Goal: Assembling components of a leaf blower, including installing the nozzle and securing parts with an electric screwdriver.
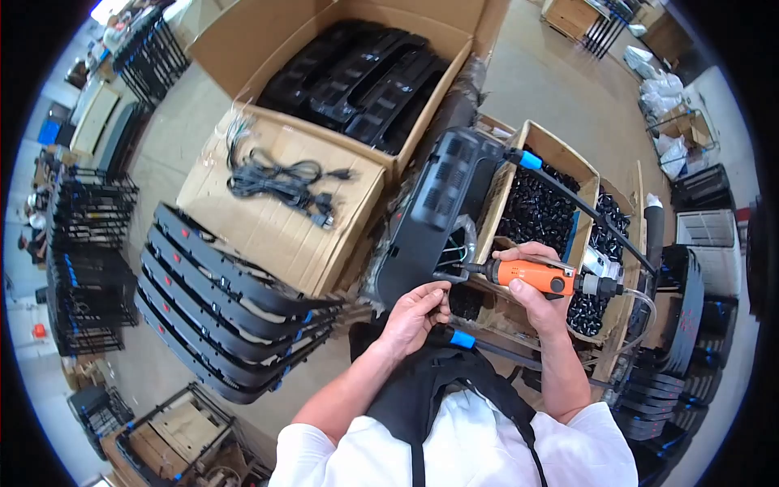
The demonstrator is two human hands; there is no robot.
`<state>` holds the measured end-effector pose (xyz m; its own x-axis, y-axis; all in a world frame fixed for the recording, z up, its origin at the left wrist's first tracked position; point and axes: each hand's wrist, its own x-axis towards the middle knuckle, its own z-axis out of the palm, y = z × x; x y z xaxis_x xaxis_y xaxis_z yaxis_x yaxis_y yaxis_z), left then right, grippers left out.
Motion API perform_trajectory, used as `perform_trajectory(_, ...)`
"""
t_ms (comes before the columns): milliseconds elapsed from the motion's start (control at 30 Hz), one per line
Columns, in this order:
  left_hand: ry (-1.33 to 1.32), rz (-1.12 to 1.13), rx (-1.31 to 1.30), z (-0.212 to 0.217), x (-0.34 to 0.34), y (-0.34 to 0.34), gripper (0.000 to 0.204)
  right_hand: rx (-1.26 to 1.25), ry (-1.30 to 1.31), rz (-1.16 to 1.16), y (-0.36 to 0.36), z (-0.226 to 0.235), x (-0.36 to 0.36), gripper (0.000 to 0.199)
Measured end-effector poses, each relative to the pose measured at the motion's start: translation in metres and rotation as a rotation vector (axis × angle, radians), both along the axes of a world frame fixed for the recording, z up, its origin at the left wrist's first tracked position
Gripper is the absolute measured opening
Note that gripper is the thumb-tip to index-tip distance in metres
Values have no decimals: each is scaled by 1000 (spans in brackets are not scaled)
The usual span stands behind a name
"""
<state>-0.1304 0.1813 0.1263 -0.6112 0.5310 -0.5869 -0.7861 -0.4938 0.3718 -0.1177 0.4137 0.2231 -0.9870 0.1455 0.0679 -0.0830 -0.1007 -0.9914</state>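
1. While we are looking down over our white shirt and black apron, we are seeing a pale concrete floor [552, 89] spreading across a crowded workshop, with wire racks standing along the left side and more cartons and white bags lying at the far right
2. We are working over a closed cardboard carton [268, 227], whose flat brown top is carrying a loose tangle of black cables [280, 183]
3. Behind it, a large open box [243, 40] is holding rows of glossy black moulded panels, and a slanting stack of long black panels [219, 300] with red and blue marks is leaning just left of our knees
4. Our left hand [414, 316] is curling closed, pinching the lower edge of the black plastic housing [438, 215], a ribbed, vented shell tilting upright in front of us
5. Our right hand [540, 296] is gripping the orange power screwdriver [531, 274] firmly, its metal tip pointing left into the housing near the wires; a clear hose is trailing from its rear end
6. Beside our right hand, an open carton of small black parts [540, 211] is sitting, and a black tube with blue collars is crossing above it
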Motion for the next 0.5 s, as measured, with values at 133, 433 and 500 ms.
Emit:
perform_trajectory(133, -38, 13, 85, -10, -18, 56, 23, -10, 16, 4, 48, 0, -9, 51)
perform_trajectory(433, -170, 93, 66, -17, -83, 180, 24, 19, 6, -72, 135, -12, -34, 48)
perform_trajectory(500, -204, 119, 143, -17, -99, 197, 23, 53, -18, -89, 146, -15, -42, 48)
